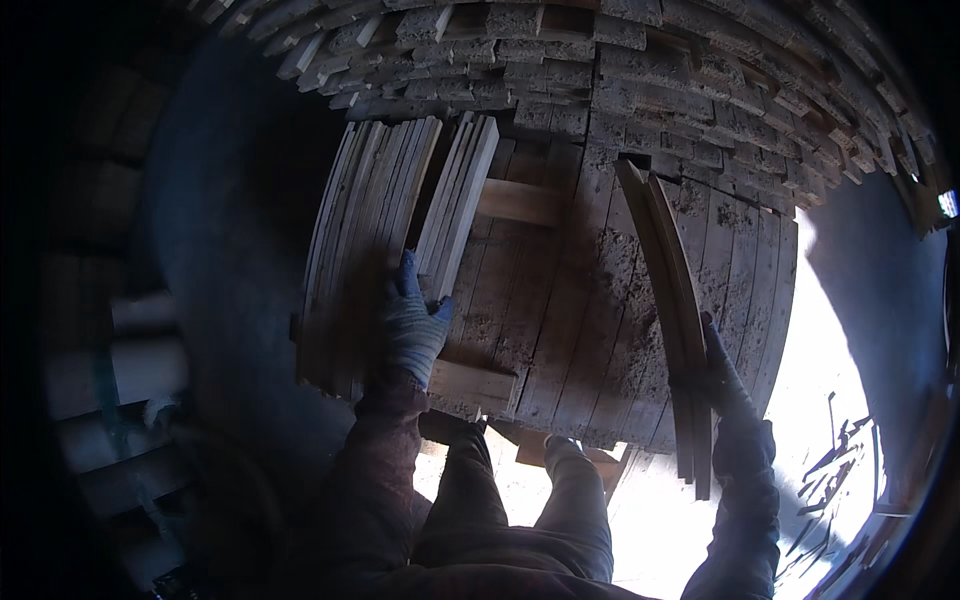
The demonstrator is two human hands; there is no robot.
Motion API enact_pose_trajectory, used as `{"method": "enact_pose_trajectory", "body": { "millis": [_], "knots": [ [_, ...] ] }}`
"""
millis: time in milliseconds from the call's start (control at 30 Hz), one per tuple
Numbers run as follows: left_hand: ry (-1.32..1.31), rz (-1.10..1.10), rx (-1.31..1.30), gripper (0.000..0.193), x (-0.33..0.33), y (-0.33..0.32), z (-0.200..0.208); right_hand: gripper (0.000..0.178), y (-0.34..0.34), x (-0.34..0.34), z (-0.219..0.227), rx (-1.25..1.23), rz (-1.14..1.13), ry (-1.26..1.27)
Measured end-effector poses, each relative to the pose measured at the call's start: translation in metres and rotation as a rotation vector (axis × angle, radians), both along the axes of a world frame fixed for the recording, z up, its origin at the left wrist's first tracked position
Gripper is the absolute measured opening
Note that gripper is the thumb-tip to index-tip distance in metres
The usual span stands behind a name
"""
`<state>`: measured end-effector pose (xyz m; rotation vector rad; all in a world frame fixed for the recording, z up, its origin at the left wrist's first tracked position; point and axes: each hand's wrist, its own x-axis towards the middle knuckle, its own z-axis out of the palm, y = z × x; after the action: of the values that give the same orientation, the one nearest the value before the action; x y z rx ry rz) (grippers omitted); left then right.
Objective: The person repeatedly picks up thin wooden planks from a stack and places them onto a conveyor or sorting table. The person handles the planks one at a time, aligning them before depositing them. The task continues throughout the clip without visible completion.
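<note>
My left hand (415, 335), in a light striped glove with blue fingertips, is closed around the near end of a small bundle of wooden slats (460, 205). Its finger lies in the gap on the bundle's left, its thumb on the right. Left of that gap stands a thicker row of slats (375, 185), packed side by side on edge. My right hand (718, 380), also gloved, grips a pair of long wooden slats (665, 265) from their right side. That pair slants across the right half of the plank table (545, 290), its near ends jutting past the front edge.
Tall stacks of rough boards (690, 75) rise along the table's far side. Two short wooden crosspieces (520, 203) lie on the tabletop, which is strewn with sawdust. Loose thin offcuts (835, 465) litter the sunlit floor at right. My legs (570, 485) stand against the near edge.
</note>
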<state>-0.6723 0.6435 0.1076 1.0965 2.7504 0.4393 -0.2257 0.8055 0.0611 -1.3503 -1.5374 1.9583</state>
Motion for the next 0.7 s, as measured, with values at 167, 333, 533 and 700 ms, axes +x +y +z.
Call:
{"method": "enact_pose_trajectory", "body": {
  "millis": [167, 333, 533, 700],
  "knots": [
    [-0.008, 0.020, 0.011, 0.098, -0.011, -0.030, -0.009, 0.100, -0.094, -0.206, -0.002, -0.434, -0.162, 0.474],
    [-0.083, -0.130, 0.248, 0.077, -0.115, -0.063, 0.027, 0.086, -0.111, -0.361, -0.024, -0.436, -0.243, 0.481],
    [-0.640, 0.132, 0.105, 0.047, -0.314, -0.142, -0.029, 0.090, -0.136, -0.414, -0.001, -0.447, -0.457, 0.443],
    [-1.048, 0.239, 0.512, 0.044, -0.307, -0.158, -0.087, 0.111, -0.128, -0.416, -0.005, 0.101, -0.116, -0.171]
  ]
}}
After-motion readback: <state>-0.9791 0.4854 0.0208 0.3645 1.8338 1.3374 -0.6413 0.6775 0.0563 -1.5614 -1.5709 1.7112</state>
